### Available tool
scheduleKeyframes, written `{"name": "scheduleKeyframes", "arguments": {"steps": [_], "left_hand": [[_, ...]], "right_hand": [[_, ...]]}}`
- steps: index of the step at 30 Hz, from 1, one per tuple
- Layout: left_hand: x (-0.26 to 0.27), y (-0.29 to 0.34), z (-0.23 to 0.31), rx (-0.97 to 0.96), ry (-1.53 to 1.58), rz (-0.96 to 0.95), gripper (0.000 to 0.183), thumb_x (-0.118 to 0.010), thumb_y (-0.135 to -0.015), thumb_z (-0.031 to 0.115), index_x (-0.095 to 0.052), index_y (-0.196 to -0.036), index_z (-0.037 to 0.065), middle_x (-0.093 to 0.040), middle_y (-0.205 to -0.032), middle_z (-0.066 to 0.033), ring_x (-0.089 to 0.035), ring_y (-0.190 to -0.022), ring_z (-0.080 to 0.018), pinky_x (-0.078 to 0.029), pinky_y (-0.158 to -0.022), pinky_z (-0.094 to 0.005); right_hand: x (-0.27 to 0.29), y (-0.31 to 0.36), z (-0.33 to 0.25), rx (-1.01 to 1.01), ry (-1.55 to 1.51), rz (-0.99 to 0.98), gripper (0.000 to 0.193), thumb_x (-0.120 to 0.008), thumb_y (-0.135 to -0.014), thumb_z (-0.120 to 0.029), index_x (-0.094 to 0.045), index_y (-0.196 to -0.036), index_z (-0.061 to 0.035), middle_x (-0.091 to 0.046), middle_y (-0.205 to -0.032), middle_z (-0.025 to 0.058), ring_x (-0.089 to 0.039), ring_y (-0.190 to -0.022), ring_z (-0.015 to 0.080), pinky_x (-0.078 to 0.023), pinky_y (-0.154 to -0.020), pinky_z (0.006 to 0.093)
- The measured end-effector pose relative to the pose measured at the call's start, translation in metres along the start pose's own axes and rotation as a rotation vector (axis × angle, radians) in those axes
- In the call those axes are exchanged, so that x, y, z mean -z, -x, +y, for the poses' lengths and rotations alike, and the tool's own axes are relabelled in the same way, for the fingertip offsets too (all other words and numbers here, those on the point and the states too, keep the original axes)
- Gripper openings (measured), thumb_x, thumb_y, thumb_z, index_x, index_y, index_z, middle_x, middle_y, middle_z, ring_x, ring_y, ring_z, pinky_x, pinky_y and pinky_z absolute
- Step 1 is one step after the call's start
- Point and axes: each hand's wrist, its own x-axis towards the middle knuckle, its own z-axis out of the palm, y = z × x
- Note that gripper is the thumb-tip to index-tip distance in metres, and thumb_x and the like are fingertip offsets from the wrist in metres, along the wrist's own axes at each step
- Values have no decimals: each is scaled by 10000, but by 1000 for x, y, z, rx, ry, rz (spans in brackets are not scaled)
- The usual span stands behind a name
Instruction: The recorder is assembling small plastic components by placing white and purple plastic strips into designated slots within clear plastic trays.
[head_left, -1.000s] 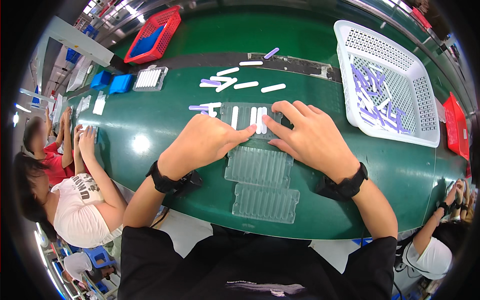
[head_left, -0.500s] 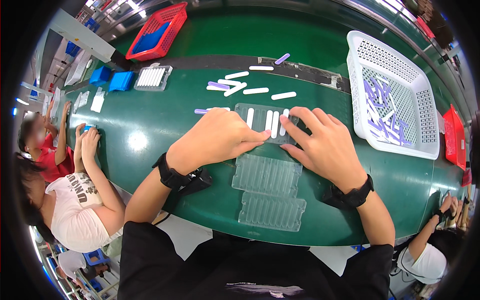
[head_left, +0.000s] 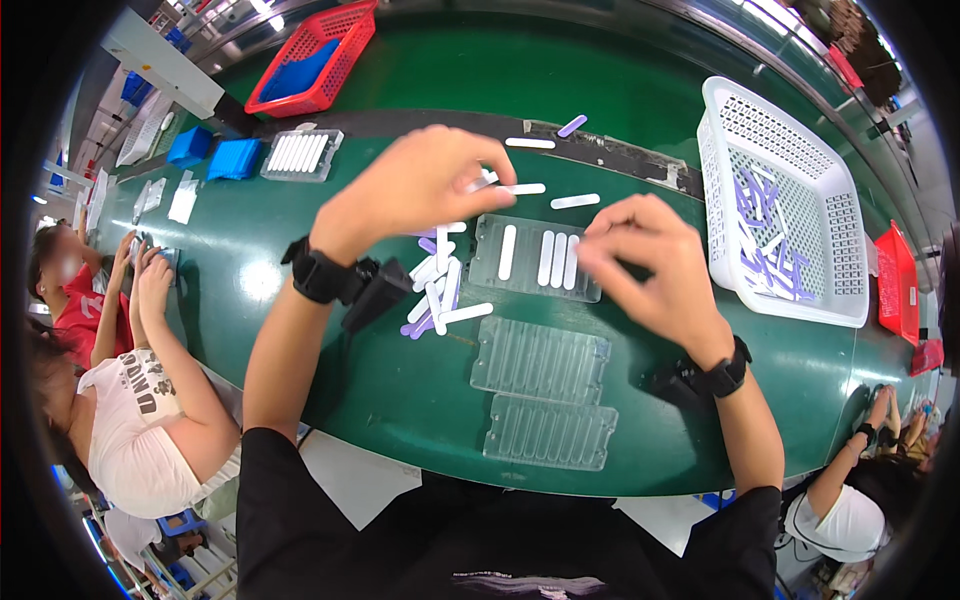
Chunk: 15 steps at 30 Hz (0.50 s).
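A clear plastic tray (head_left: pixel 525 272) with grooves lies before me, one white strip (head_left: pixel 508 252) in its left part and several more side by side at its right. Beyond the tray's far left edge, my left hand (head_left: pixel 420 185) has its fingers closed on a white strip, partly hidden by them. At the right edge my right hand (head_left: pixel 650 265) is slightly blurred, its fingers curled close to the rightmost strip; what they hold, if anything, does not show. Left of the tray lies a loose pile of white and purple strips (head_left: pixel 437 290).
Two clear grooved trays (head_left: pixel 540 360) lie nearer me. A white basket (head_left: pixel 715 190) with strips stands right, a red basket (head_left: pixel 340 85) far left. A filled tray (head_left: pixel 300 155) and blue blocks (head_left: pixel 235 160) are at left. Co-workers sit on both sides.
My left hand has moved up and left from the tray to a loose strip, uncovering the pile. My right hand has drawn slightly right and down, away from the rightmost strip.
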Motion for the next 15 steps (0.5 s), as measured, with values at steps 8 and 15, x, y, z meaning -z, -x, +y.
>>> {"name": "scheduleKeyframes", "arguments": {"steps": [8, 15], "left_hand": [[3, -10, -30, 60, -149, -69, 241, -813, -860, 241, -707, -1016, 92, -486, -632, -45, -524, -642, -223, -424, -649, -397], [-2, -8, -31, -36, -66, -23, 150, -762, -920, 185, -675, -977, 78, -438, -597, -64, -464, -561, -237, -369, -576, -372]], "right_hand": [[-25, -85, 61, 2, 616, 131, 165, -680, -878, 0, -778, -994, -66, -721, -1028, 104, -667, -1018, 293, -558, -837, 431], [-28, -91, 59, 12, 791, 6, 124, -717, -826, -6, -781, -910, -72, -736, -944, 75, -684, -949, 287, -559, -825, 409]]}}
